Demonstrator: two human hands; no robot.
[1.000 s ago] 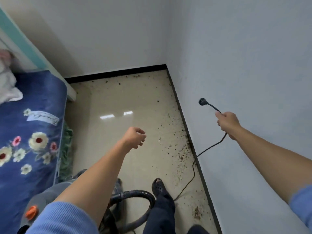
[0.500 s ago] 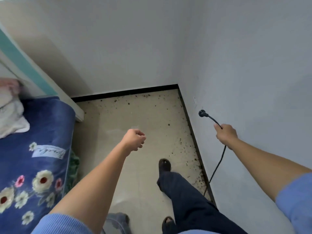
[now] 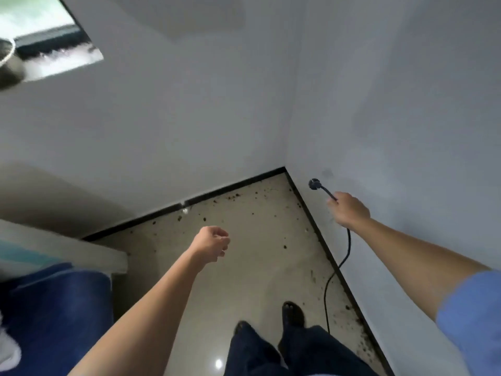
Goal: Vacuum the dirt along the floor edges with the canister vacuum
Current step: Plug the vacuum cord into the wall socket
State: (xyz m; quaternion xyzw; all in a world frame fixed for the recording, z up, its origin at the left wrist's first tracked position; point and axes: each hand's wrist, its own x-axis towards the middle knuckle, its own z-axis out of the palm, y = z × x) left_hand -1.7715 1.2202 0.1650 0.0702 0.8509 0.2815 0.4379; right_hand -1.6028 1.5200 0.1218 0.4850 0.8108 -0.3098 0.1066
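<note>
My right hand (image 3: 348, 211) grips the black power cord (image 3: 342, 260) just behind its plug (image 3: 314, 184), which points up near the right wall. The cord hangs down from my fist to the floor beside my feet. My left hand (image 3: 211, 244) hovers over the floor with fingers curled and nothing in it. Dark dirt specks (image 3: 235, 196) lie scattered along the black baseboard (image 3: 217, 194) at the far wall and along the right wall. The vacuum canister is out of view.
A bed with a blue cover (image 3: 54, 308) and a white frame (image 3: 81, 256) stands at the left. A window (image 3: 40, 36) sits high on the far wall. My two feet (image 3: 291, 313) stand on the beige floor near the right wall.
I have stepped forward toward the corner and the view has tilted up. The vacuum and its hose have dropped out of sight. My right hand still holds the cord.
</note>
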